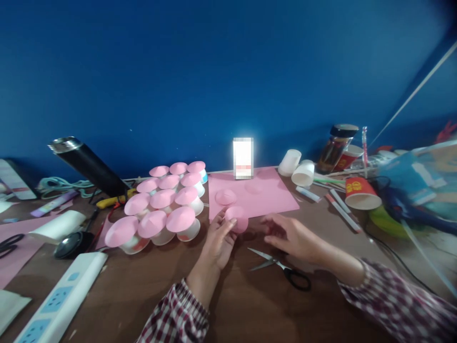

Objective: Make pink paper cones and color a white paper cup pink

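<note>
A pink paper disc [240, 220] is pinched in my left hand [220, 238], the thumb lying across its face. To its right my right hand [285, 232] hovers with curled fingers apart and nothing between them. Below that hand, scissors [278, 265] with black handles lie on the table, blades spread. Behind both hands is a pink paper sheet [267, 186]; a pink paper cone [226, 196] rests on it, with a fainter round pink piece [253, 187] beside it. On the left, rows of paper cups [189, 232] wear pink cone tops [162, 198].
Two white paper cups [303, 173] lie at the back right, near a red cup [362, 194] and a dark bottle [333, 148]. A power strip [64, 295] and a black flask [91, 164] occupy the left. A bright phone-like screen [243, 158] stands by the wall.
</note>
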`<state>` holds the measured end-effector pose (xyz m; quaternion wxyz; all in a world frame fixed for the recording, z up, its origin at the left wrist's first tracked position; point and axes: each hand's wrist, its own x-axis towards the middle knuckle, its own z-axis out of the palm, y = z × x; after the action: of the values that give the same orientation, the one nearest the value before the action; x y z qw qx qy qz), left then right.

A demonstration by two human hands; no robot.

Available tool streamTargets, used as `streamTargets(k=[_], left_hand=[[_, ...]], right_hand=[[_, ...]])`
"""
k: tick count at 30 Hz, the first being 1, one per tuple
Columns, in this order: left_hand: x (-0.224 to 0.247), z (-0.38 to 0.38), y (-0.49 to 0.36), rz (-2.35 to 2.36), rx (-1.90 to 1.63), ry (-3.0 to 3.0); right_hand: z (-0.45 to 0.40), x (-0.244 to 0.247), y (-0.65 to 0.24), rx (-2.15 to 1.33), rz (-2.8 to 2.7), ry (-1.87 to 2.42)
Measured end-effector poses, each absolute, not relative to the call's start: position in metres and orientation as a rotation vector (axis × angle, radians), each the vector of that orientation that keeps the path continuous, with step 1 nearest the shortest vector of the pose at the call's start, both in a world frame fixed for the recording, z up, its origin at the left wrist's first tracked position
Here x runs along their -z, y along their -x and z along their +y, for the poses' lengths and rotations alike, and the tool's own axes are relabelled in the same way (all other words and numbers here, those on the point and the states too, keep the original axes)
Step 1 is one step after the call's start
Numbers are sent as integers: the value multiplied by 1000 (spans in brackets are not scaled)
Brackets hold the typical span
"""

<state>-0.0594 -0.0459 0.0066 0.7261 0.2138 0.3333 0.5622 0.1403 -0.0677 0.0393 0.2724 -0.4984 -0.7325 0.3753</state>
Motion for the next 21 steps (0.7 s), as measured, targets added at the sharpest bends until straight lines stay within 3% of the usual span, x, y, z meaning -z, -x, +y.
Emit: streamTargets(k=[10,21], left_hand=[[-6,-48,56,742,-1228,-498],[-4,-52,56,755,-1142,-596]], right_hand=[[-83,-32,-149,-981,-2054,1334],[-58,-31,-105,-1175,-1607,1220]])
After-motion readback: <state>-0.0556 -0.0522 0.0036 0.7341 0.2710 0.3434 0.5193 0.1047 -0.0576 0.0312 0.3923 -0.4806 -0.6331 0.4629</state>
